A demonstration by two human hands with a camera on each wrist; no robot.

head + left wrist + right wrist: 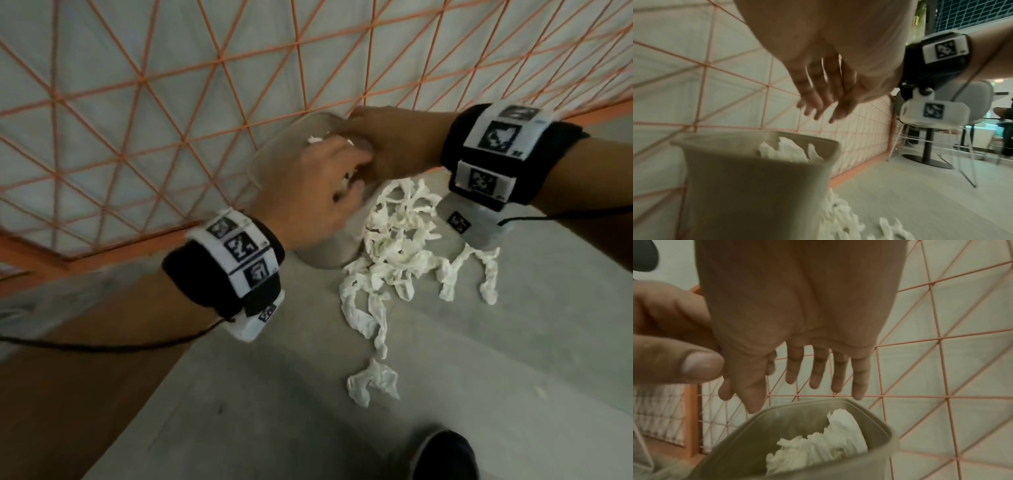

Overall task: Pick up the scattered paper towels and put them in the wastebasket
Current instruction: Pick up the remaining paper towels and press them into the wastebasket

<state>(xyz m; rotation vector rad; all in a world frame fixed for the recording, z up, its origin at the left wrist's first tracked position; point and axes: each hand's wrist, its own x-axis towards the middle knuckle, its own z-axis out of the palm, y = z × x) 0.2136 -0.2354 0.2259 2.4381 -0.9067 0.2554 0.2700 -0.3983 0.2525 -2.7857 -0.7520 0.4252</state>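
A grey wastebasket [325,255] stands on the floor against the wire panel. Crumpled white paper towels [818,443] lie inside it, also seen in the left wrist view as paper towels [789,151]. My left hand [342,171] and right hand [370,137] hover side by side over its mouth. In the wrist views the left hand [818,107] and the right hand [807,382] have straight, spread fingers and hold nothing. A tangled pile of twisted paper towels [397,240] lies on the floor right of the basket. One separate crumpled piece [373,380] lies nearer to me.
An orange wire grid panel [171,102] with white backing runs behind the basket. A dark shoe [442,455] is at the bottom edge. A chair and a table pedestal [929,154] stand further along the grey floor.
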